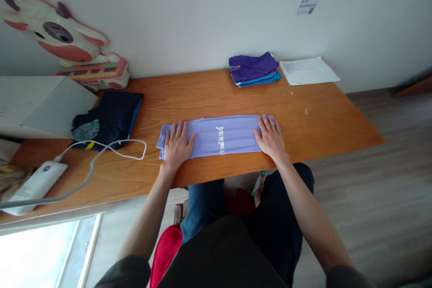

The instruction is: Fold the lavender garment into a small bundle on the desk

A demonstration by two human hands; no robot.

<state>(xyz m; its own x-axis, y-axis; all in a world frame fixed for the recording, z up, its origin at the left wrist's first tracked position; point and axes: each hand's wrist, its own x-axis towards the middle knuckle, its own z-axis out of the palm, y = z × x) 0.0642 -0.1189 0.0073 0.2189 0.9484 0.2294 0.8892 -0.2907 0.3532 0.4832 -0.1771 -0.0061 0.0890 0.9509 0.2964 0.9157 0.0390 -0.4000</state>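
Head view of a long wooden table [216,94] set against a pale wall. A lavender cloth folded into a long, narrow strip [219,136] with white printed characters at its middle lies flat near the table's front edge, its length running left to right. The left hand [176,145] rests palm down on the strip's left end, fingers extended and slightly spread, gripping nothing. The right hand [270,138] rests palm down on the strip's right end, fingers likewise extended and flat on the fabric, slightly apart. Behind the strip, near the wall, a stack of folded garments with a purple one on top and blue ones beneath [254,69] sits just beside a white sheet of paper [308,70]. To the left lies a dark navy folded garment [110,119]; a white cable [111,150] loops in front of it and runs to a white device [33,184] at the table's left front. A red-and-white toy figure [64,42] stands at the left rear, beside a grey-white box [43,105].
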